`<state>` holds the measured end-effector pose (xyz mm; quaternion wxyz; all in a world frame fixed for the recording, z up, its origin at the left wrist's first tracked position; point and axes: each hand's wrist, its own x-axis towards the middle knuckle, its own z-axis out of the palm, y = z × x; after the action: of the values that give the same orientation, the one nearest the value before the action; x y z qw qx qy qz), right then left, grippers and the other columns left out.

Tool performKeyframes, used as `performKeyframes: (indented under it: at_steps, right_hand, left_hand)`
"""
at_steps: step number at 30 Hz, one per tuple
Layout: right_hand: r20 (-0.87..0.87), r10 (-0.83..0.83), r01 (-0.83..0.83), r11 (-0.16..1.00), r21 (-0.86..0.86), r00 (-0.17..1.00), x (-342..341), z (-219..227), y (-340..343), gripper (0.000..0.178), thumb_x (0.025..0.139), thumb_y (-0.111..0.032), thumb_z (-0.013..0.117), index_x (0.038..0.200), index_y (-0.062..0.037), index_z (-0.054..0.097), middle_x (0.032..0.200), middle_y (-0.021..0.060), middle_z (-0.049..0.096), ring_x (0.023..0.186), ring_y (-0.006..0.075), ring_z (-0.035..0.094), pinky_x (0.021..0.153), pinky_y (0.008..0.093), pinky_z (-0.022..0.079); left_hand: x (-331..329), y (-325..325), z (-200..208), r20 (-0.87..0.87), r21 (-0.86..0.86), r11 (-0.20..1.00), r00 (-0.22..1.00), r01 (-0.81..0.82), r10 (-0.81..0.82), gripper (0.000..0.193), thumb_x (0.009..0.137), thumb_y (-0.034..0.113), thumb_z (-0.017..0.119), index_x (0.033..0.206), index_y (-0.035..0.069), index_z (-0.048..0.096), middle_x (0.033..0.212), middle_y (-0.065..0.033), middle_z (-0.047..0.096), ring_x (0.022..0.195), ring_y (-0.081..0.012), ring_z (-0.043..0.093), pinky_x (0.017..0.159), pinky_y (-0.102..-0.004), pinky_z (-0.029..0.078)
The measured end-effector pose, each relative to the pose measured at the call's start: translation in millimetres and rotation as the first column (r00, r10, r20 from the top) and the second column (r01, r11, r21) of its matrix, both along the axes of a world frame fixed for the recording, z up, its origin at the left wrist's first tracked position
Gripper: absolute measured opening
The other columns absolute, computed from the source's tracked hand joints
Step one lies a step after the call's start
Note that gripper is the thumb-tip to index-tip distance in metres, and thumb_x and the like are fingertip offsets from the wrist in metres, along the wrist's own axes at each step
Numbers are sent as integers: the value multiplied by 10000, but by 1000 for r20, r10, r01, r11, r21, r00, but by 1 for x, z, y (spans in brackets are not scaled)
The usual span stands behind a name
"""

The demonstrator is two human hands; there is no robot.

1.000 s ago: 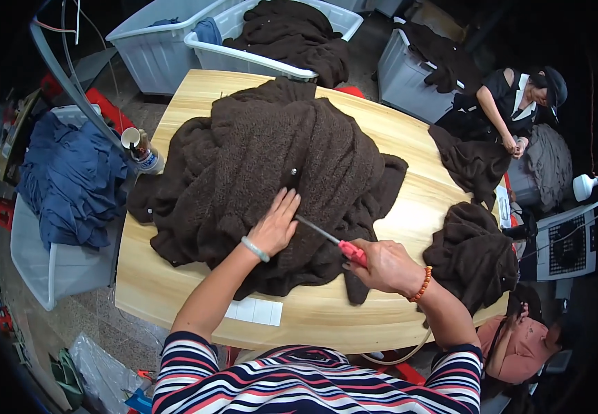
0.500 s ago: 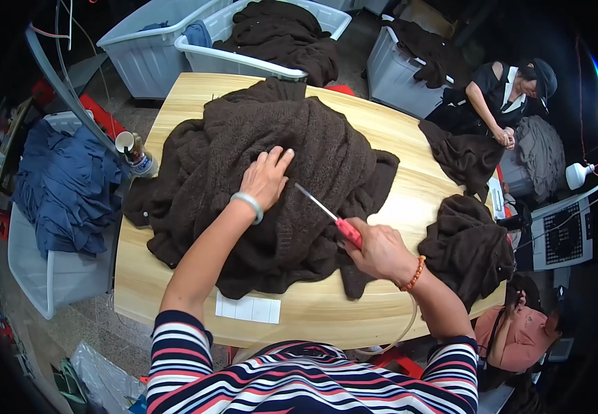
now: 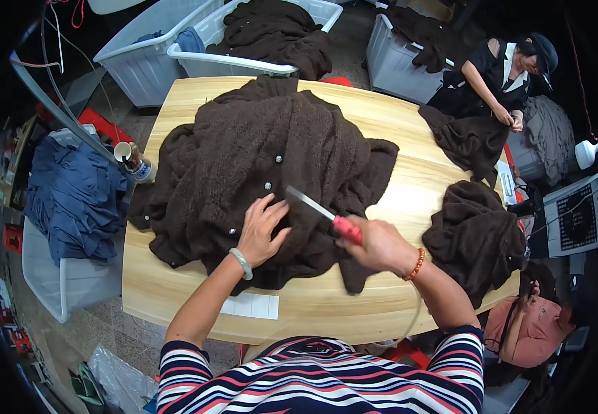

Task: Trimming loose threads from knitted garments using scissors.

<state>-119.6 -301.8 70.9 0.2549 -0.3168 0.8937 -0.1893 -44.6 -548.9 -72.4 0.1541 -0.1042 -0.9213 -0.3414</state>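
A heap of dark brown knitted cardigan (image 3: pixel 237 138) lies in front of me on the light wooden table (image 3: pixel 354 331). Several shiny buttons show along its upper layer, one of them a round button (image 3: pixel 279 159). My left hand (image 3: pixel 261 231) rests open on the knit below the buttons, its fingers stretched out and thumb apart. Closed around the red handle of a tool with a slim metal shaft, my right hand (image 3: pixel 381 245) is just to the right. The metal shaft (image 3: pixel 309 203) points up and left over the garment, its tip blurred.
Brown garments (image 3: pixel 475 234) lie at the table's right. A seated person (image 3: pixel 499 83) handles brown cloth at the far right; another person (image 3: pixel 537 331) sits nearer. Blue cloth (image 3: pixel 74 193) fills a left bin. A cup (image 3: pixel 123 152) stands at the left edge; a white paper strip (image 3: pixel 254 306) lies near me.
My left hand has come down and slightly left toward me. A row of buttons now shows on the knit. The tool stays in my right hand, its tip slightly farther left.
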Motion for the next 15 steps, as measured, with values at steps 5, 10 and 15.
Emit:
performKeyframes:
  at_steps: [5, 10, 15]
  right_hand:
    - [-63, -160, 151, 981, -120, 985, -19, 0, 6, 269, 876, -249, 651, 1064, -61, 612, 841, 222, 658, 814, 394, 652, 724, 416, 510]
    - [-49, -254, 246, 961, -124, 966, -23, -2, 36, 287, 881, -209, 634, 1104, -29, 619, 888, 220, 669, 864, 387, 662, 770, 406, 512]
    - [-52, -293, 290, 955, -60, 955, -15, -23, 79, 288, 888, -235, 624, 1088, -29, 598, 868, 229, 663, 856, 413, 645, 762, 441, 505]
  left_hand:
    - [-58, 60, 12, 176, 944, 297, 980, -142, -91, 660, 887, 146, 667, 1445, 7, 343, 1370, -225, 486, 1270, -246, 477, 1054, -321, 390]
    - [-54, 100, 6, -111, 582, 812, 993, 38, 34, 612, 823, 21, 649, 1397, 47, 438, 1317, -182, 534, 1150, -304, 571, 969, -356, 458]
    - [-5, 129, -7, 611, 6, 947, 748, 320, -257, 629, 828, 29, 635, 1409, 55, 397, 1322, -207, 509, 1158, -376, 555, 967, -379, 478]
